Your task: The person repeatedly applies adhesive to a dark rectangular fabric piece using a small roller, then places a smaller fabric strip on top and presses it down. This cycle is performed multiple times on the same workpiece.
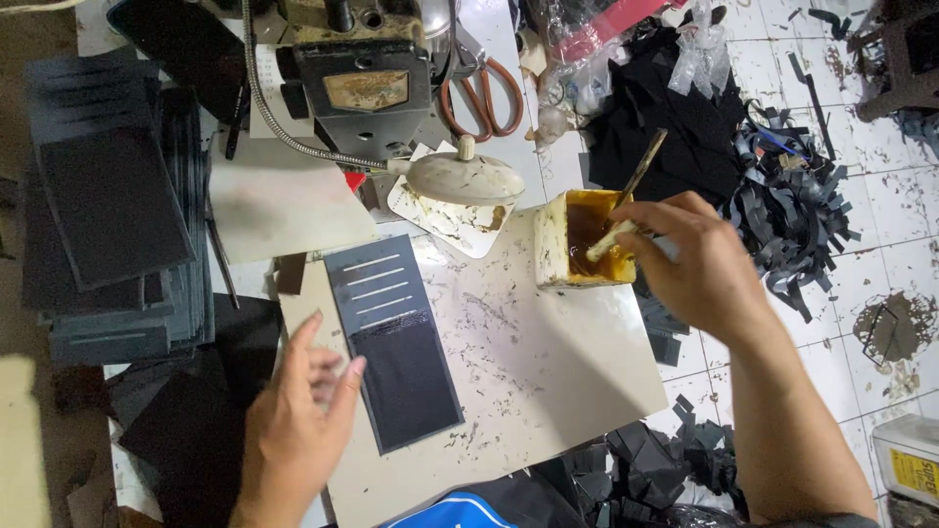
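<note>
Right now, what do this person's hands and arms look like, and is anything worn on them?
Both are bare. The left hand and the right hand wear no gloves, rings or watch that shows. The right forearm is bare up to a dark sleeve edge at the bottom of the picture.

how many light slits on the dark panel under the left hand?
5 light slits, stacked in a column on the upper half of the dark panel lying on the white board, above the left hand. A black fabric piece covers the lower half and may hide more.

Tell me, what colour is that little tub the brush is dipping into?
The tub is yellow, stained brown with glue; head view.
</note>
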